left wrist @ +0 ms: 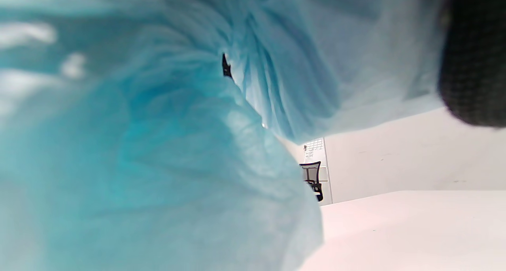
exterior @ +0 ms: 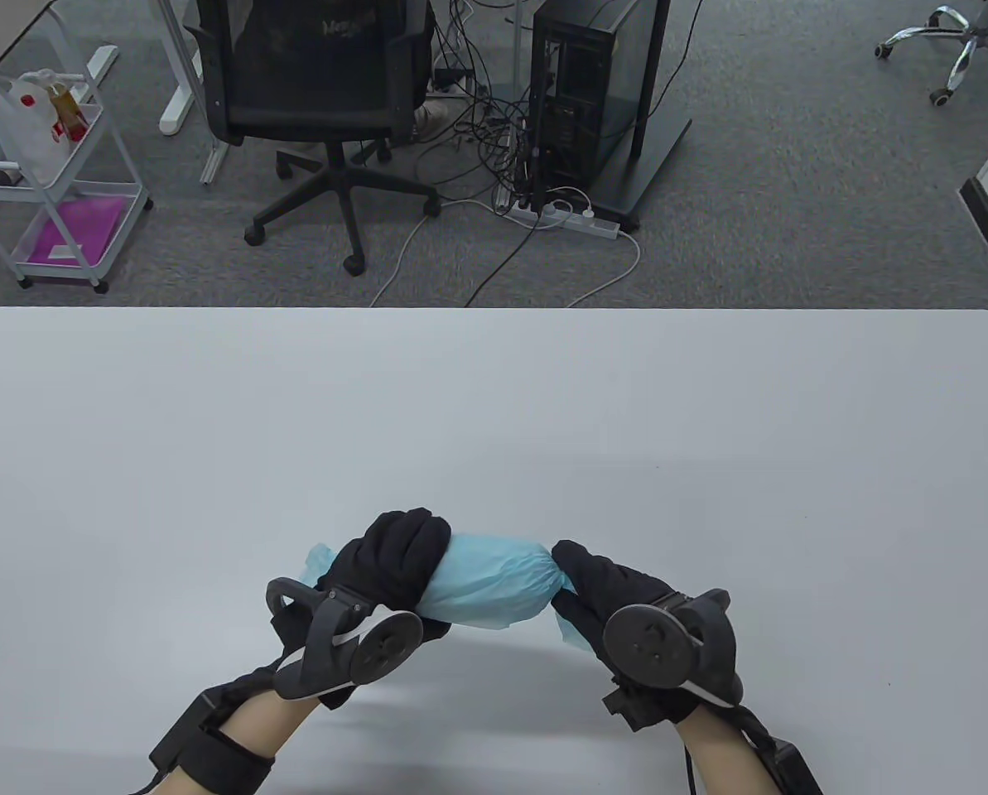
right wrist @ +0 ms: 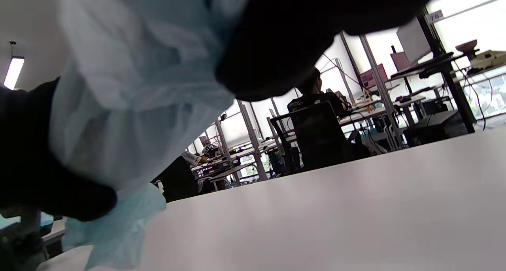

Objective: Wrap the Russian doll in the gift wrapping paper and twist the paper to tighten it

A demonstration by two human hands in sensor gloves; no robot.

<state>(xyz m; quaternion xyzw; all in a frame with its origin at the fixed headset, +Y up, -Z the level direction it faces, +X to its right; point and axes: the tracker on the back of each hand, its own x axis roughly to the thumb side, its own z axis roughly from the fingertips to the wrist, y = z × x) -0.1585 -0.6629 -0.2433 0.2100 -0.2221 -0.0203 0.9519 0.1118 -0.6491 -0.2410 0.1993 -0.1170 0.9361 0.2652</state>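
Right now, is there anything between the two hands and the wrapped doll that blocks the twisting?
Nothing visible does. The left hand grips one end of the blue paper bundle and the right hand pinches the other end; the doll itself is hidden inside.

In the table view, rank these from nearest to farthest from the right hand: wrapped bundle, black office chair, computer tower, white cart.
From the right hand:
1. Wrapped bundle, pinched at its right end.
2. Computer tower, on the floor beyond the table.
3. Black office chair, farther left.
4. White cart, far left.

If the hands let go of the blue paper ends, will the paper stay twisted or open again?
The blue paper looks thin, soft and crinkled, so it probably loosens somewhat. The right hand pinches a tight-looking twist, which may partly hold. The loose tail beside the left hand looks floppy.
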